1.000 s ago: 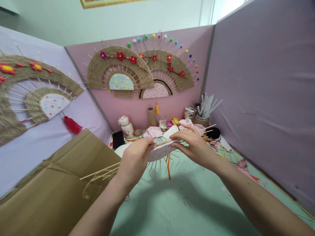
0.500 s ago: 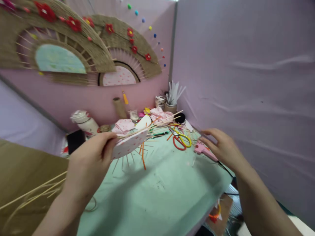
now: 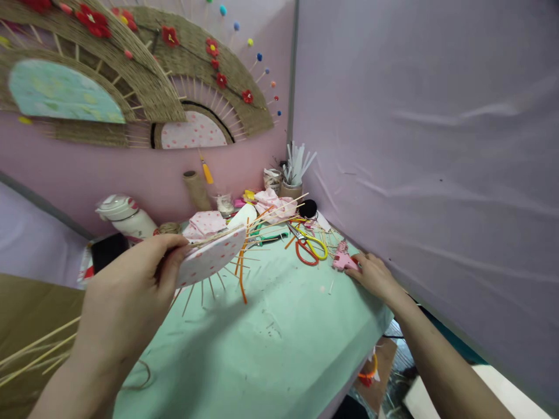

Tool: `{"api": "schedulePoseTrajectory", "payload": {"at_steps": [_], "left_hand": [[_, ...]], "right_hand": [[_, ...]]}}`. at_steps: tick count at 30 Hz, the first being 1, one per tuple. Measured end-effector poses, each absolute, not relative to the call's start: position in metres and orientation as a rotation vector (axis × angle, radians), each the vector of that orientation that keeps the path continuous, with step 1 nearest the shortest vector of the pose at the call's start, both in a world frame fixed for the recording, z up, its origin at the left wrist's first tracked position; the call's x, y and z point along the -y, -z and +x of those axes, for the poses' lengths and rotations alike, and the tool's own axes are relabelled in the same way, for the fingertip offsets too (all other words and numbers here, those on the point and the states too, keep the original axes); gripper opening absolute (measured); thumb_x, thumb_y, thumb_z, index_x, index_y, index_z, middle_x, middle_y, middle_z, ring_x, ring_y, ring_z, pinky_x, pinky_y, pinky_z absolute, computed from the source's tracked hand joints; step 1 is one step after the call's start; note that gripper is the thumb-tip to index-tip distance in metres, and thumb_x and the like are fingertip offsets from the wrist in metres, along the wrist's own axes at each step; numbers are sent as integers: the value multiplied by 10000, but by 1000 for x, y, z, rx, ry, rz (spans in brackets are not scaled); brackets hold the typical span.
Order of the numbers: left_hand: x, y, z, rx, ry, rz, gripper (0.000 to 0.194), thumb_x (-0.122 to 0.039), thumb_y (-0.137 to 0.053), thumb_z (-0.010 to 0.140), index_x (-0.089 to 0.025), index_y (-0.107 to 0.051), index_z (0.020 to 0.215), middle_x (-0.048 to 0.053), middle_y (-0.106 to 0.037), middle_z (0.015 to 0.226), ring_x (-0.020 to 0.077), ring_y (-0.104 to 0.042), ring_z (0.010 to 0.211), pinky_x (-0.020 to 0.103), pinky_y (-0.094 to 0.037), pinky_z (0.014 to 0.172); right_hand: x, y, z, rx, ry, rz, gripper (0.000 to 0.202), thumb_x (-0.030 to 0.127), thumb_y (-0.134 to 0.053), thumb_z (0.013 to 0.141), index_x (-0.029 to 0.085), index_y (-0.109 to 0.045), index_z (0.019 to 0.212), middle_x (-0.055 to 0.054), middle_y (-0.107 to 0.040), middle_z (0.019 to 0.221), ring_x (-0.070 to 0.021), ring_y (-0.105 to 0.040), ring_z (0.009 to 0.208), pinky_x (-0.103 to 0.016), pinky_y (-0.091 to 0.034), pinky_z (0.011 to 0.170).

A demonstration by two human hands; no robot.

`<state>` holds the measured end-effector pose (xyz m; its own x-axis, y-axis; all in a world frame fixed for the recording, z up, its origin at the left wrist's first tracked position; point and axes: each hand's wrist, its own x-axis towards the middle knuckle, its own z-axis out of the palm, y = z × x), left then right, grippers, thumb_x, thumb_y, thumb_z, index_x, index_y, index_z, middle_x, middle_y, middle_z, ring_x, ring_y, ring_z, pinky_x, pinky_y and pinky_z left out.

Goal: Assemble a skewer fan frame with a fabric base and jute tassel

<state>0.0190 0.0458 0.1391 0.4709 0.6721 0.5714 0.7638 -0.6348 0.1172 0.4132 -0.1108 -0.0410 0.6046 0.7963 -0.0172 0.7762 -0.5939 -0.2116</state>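
Note:
My left hand [image 3: 126, 291] pinches a half-round panel [image 3: 212, 256] covered in white fabric with pink dots, raised over the table. Thin wooden sticks fan out from the panel, some pointing down and others to the right. On the right side of the table, my right hand [image 3: 373, 278] is closed round the handle of a pink glue gun [image 3: 342, 258], whose front points left. The fingers hide most of the handle. Just left of the glue gun lie scissors [image 3: 312, 249] with red and yellow handles. Orange stems [image 3: 241, 279] show just past the panel's right end.
Green-handled pliers [image 3: 273, 238], dotted cloth [image 3: 276, 206], a black ball [image 3: 308, 208] and a jar of white glue sticks [image 3: 293, 185] crowd the back. A white bottle [image 3: 124, 216] and a dark phone-like object [image 3: 109, 253] stand left. Decorated fans [image 3: 247, 110] hang on the wall.
My right hand has come down onto the glue gun and closed round its handle. My left hand still holds the panel. The whole view has shifted slightly to the right.

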Motion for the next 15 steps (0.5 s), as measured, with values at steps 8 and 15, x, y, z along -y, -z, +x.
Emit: {"api": "schedulePoseTrajectory", "payload": {"at_steps": [8,15], "left_hand": [[-49,-135,20,1125,952,-2576,161,-250,-485,946,-203,-638,961,21,-730,887,193,-670,769,286,-471,682],[-45,-133,22,1114,967,-2614,152,-230,-483,960,-187,-629,949,28,-710,864,191,-657,771,296,-464,701]], "right_hand": [[132,9,408,1232,-113,-2416,496,498,-438,806,133,-653,1065,-184,-598,1020,-333,-607,1022,-448,-513,857],[140,-40,352,895,-425,-1906,558,716,-498,768,221,-671,959,-102,-704,949,-281,-672,832,-368,-572,710]]}}
